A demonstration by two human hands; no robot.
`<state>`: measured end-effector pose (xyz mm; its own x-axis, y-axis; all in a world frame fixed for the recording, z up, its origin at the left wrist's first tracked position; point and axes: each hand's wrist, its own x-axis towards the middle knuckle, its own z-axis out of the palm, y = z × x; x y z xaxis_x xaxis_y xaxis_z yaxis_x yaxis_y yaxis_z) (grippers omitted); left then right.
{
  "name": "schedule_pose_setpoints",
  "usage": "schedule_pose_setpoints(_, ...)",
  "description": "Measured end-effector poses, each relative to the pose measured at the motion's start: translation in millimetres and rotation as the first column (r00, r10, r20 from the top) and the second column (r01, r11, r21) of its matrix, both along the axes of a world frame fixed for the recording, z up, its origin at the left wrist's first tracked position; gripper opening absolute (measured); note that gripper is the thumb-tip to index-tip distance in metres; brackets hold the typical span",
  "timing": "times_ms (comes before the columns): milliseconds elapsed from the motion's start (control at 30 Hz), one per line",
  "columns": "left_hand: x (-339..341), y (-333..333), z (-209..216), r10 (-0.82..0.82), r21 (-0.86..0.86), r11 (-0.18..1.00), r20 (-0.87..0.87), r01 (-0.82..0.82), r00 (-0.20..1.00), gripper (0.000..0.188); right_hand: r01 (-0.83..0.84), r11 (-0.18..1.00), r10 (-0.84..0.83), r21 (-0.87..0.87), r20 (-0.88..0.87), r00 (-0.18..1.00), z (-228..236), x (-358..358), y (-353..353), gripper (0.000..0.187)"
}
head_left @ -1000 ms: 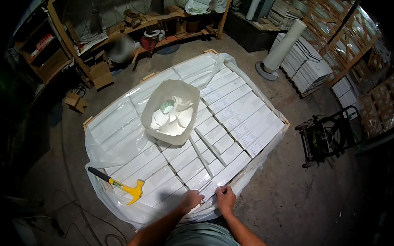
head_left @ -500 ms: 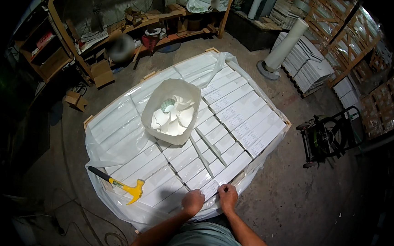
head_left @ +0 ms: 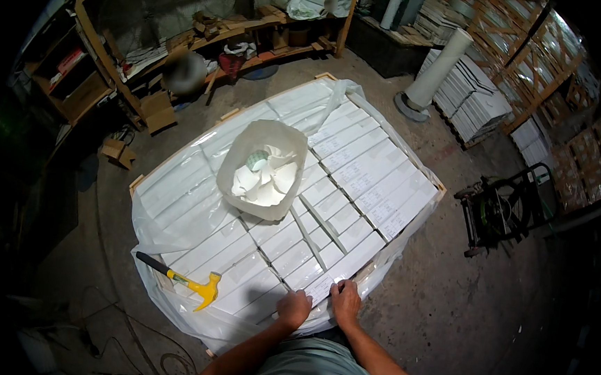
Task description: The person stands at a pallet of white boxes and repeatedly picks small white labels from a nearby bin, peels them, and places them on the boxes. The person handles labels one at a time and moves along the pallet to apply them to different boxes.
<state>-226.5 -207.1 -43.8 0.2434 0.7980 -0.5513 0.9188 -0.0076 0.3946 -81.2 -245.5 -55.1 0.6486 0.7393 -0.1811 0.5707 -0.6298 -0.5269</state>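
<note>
At the near edge of a plastic-lined load, a white printed label lies on the end of a long white box. My left hand is closed at the label's left side, fingers curled down. On its right side, my right hand is closed in a pinch near the box's edge. The fingertips are partly hidden. Left of my hands lies a yellow claw hammer with a black grip. Farther off stands a translucent bag-lined tub holding white curved pieces and a green-and-white roll.
Loose plastic sheeting hangs around the rows of white boxes. Two narrow strips lie across them. A wrapped upright roll stands beyond, with a black cart at the right. Wooden shelving lines the back; a hose lies on the floor.
Both hands stay at the label. My right hand's fingers have shifted very slightly left. The tub, hammer and boxes have not moved.
</note>
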Motion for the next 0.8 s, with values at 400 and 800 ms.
schedule_pose_setpoints(400, -34, 11, -34, -0.051, 0.084, 0.996, 0.158, 0.038, 0.986, 0.034, 0.063, 0.998, -0.06, 0.015, -0.158, 0.986, 8, 19, 7, 0.029)
schedule_pose_setpoints(800, -47, 36, 44, 0.847, -0.841, 0.35, 0.472, 0.412, 0.244, 0.065, -0.217, 0.96, 0.242, 0.18, -0.92, 0.309, 109, -23, 17, 0.021)
